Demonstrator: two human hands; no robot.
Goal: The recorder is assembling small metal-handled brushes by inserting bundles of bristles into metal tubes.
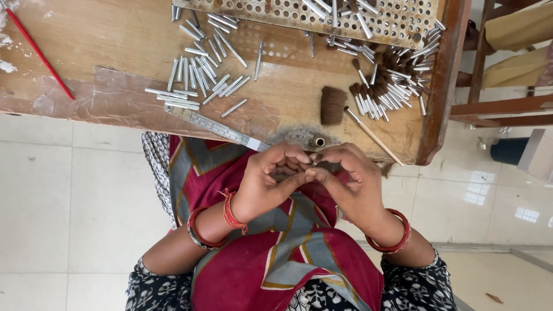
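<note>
Left hand (271, 181) and right hand (345, 181) brought together over the lap, fingertips pressed against each other just below the near edge of the tabletop (115, 69). Between them, pinched at the tips, something very small, perhaps a bit of metal glinting near the right thumb; too small to tell for sure. Best done with wrists braced and close to the body, fingertips tight, pressure even from both sides, gaze kept directly above the pinch. Red bangles and thread at both wrists, patterned red and grey cloth beneath.

Outward on the worn wooden surface: a small round metal ring or socket (319, 141) at the edge just above the hands, a dark tuft of bristle (333, 105), a thin wooden stick (374, 137), a steel ruler (219, 128). Farther off, loose silver metal tubes (199, 78), slim and shiny, and a heap of tubes already fitted with dark bristle (389, 86). Perforated tray (288, 14) at the far side, red stick (37, 50) at far left.
</note>
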